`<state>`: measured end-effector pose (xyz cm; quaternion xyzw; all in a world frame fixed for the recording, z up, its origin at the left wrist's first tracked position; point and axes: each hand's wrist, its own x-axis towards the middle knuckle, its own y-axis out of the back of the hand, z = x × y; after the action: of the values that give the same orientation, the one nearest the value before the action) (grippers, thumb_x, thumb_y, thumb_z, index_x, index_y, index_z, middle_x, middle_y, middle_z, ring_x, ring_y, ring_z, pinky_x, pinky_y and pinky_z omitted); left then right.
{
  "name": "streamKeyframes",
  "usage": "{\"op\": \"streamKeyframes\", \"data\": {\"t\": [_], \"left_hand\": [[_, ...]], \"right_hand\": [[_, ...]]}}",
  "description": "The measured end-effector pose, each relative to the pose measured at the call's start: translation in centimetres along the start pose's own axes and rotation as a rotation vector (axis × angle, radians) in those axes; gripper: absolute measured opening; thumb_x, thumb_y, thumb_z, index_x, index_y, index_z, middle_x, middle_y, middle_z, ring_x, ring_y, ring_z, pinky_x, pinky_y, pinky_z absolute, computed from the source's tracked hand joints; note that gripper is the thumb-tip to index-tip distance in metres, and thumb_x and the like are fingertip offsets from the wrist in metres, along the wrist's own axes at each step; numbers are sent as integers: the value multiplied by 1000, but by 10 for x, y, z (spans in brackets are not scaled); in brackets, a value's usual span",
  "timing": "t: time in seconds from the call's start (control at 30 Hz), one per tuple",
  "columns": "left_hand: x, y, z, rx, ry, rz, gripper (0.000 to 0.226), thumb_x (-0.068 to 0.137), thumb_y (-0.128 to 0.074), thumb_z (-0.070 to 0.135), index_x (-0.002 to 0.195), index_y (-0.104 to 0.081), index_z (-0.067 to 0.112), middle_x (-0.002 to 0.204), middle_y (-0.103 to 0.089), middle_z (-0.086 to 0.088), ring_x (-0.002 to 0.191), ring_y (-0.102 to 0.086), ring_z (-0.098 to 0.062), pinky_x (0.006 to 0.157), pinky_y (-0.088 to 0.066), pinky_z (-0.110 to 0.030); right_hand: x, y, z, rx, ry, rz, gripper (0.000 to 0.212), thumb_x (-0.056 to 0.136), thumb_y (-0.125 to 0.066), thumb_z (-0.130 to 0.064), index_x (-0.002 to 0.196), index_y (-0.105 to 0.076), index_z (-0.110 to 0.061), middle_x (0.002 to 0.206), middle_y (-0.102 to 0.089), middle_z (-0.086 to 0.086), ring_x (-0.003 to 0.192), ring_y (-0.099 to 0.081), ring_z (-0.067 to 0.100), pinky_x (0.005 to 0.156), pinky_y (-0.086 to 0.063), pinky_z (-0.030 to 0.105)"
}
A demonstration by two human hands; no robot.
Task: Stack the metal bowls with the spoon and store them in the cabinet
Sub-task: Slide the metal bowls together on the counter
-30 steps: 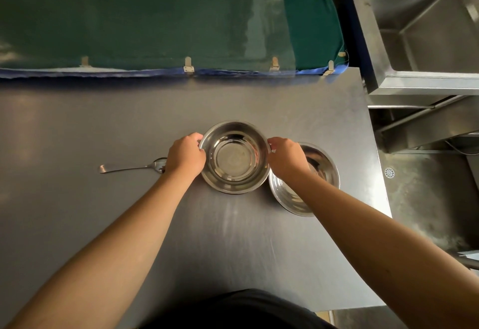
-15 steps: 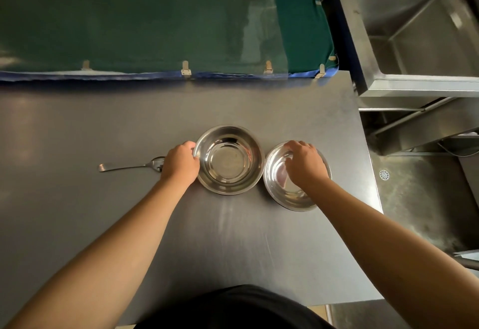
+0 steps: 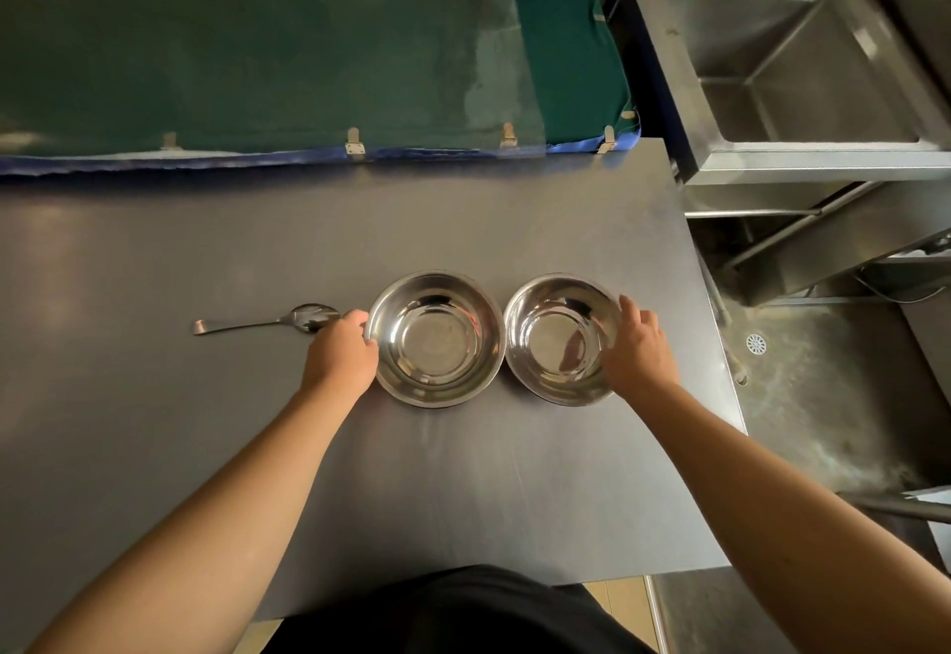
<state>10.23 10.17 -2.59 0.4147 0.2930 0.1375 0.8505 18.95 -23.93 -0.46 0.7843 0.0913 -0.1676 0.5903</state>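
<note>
Two shiny metal bowls stand side by side, nearly touching, on the dark steel table (image 3: 154,396). My left hand (image 3: 342,352) grips the left rim of the left bowl (image 3: 436,339). My right hand (image 3: 638,349) holds the right rim of the right bowl (image 3: 558,339), which looks slightly tilted. A metal spoon (image 3: 267,321) lies flat on the table just left of my left hand, handle pointing left. No cabinet shows in this view.
A green cloth (image 3: 257,35) clipped along a blue edge covers the area behind the table. A steel sink (image 3: 813,87) stands at the far right, with a floor drain (image 3: 755,343) below. The table's right edge runs close to the right bowl.
My right hand left the left bowl, moved to the right bowl and shifted to its right rim. The right bowl now stands fully beside the left one. The left hand stayed.
</note>
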Motion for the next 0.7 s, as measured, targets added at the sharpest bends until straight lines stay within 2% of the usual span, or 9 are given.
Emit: {"op": "streamKeyframes", "data": {"t": [0.07,0.17,0.27,0.37,0.47,0.57,0.7], "left_hand": [[-7,-2,-2,-7,9,5,27,87,-53,6,110,-65,13,105,-72,-9,93,-64,-35,77,-51,-37],[-15,-4,-6,-1,10,21,27,87,-53,6,110,-66,12,105,-73,-9,94,-63,-35,78,-52,-38],[-22,-6,-9,11,4,32,25,87,-54,6,109,-66,12,104,-73,-9,94,-63,-35,77,-51,-37],[-29,-8,-12,30,9,30,25,88,-54,7,110,-65,11,105,-72,-9,95,-63,-35,75,-49,-36],[-36,-7,-17,43,23,27,29,88,-54,9,116,-64,11,108,-72,-10,100,-63,-35,78,-49,-36],[-40,-6,-24,33,39,28,33,89,-55,10,122,-62,11,112,-72,-11,104,-63,-35,83,-49,-36],[-46,-5,-29,25,57,17,34,92,-58,15,126,-60,11,118,-70,-9,108,-62,-33,86,-50,-37]], "right_hand": [[-3,-3,5,70,-75,-16,71,90,-57,-6,154,-26,-13,141,-47,20,120,-54,42,93,-48,46],[-7,-5,12,222,-232,-39,57,88,-56,-5,143,-40,-4,128,-60,20,110,-61,40,79,-48,38],[-12,-7,18,435,-414,-88,47,86,-55,1,132,-53,-1,103,-68,17,95,-69,37,80,-60,44],[-16,-10,22,565,-478,-91,29,82,-52,8,107,-66,1,83,-70,18,73,-73,37,74,-64,49],[-20,-13,27,587,-486,-58,25,81,-52,9,100,-64,-3,79,-68,15,78,-72,39,75,-63,54],[-23,-9,30,617,-495,-31,31,81,-53,8,103,-60,-12,77,-67,12,81,-72,40,77,-62,57],[-28,0,33,674,-491,9,51,81,-54,8,127,-59,-12,81,-67,10,78,-73,37,78,-63,52]]}}
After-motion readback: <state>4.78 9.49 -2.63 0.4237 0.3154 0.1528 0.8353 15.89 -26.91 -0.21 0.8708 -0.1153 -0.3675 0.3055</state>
